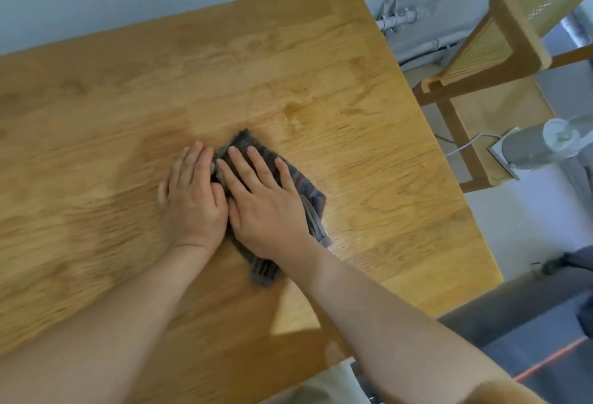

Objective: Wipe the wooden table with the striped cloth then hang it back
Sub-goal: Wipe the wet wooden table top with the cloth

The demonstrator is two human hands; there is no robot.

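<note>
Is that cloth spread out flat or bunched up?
Bunched up: the striped cloth lies crumpled under both flat hands, left hand and right hand.

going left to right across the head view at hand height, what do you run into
bare wooden table → left hand flat on the table → right hand pressing the dark striped cloth → wet-looking table surface → table's right edge → wooden chair with woven cane back → grey cylindrical object
</note>
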